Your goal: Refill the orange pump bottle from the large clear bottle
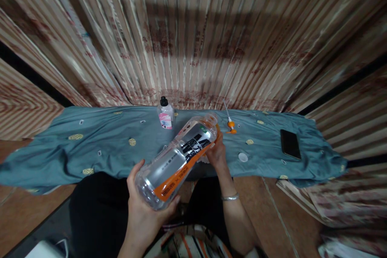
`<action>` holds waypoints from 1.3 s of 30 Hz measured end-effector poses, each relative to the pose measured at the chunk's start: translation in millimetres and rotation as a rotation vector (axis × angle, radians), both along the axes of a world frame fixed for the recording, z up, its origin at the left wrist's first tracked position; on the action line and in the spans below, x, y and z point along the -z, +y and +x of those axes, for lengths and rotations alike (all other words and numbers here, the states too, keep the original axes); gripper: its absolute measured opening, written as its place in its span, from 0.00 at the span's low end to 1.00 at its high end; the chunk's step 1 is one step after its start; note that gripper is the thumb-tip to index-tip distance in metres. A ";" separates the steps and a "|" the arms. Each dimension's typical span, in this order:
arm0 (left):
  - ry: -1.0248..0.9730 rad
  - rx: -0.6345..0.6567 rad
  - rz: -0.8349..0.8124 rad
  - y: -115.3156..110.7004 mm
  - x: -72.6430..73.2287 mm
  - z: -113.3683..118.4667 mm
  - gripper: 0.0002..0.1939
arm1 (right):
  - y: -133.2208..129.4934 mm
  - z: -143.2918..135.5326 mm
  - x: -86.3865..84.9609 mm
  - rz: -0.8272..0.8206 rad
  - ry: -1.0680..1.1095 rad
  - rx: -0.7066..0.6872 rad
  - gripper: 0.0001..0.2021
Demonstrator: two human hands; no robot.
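Large bottle (165, 165): tilted, centre of frame; probably light, slippery, easily dented; best held at base and shoulder;
Left hand (140, 215): grasping the base;
Right hand (218, 154): grasping near the neck; fingers partly hidden.

I count two bottles, one large bottle (178, 161) and one small bottle (165, 117), plus one pump (231, 124), one phone (290, 144), one white disc (242, 157) and one bracelet (230, 197).
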State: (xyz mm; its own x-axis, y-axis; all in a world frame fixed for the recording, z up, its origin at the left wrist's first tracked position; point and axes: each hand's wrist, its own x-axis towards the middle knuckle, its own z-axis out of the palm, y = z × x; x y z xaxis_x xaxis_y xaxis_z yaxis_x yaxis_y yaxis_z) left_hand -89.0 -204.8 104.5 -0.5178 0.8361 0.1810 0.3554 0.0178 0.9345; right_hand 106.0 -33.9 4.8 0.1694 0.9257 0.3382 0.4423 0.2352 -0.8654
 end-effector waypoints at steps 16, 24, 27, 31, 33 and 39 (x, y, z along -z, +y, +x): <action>0.020 -0.005 0.004 0.9 0.2 -0.5 0.50 | -1.5 0.5 -2.1 -0.028 0.011 -0.001 0.34; 0.006 0.004 0.010 1.1 -2.3 0.3 0.49 | 0.0 0.5 0.9 -0.004 0.000 -0.009 0.35; 0.008 0.003 0.002 0.7 -2.7 0.3 0.50 | -1.0 0.2 0.0 -0.013 -0.004 -0.006 0.36; 0.021 0.000 -0.004 0.0 -2.9 0.2 0.50 | -2.0 -0.3 -1.9 -0.037 0.003 0.003 0.36; 0.024 -0.001 -0.008 -0.2 -2.1 -0.6 0.50 | -2.0 -0.6 -2.4 -0.028 0.008 -0.005 0.36; 0.056 0.008 -0.003 0.5 2.4 -4.8 0.52 | -1.9 -0.8 -2.8 -0.003 0.024 -0.019 0.36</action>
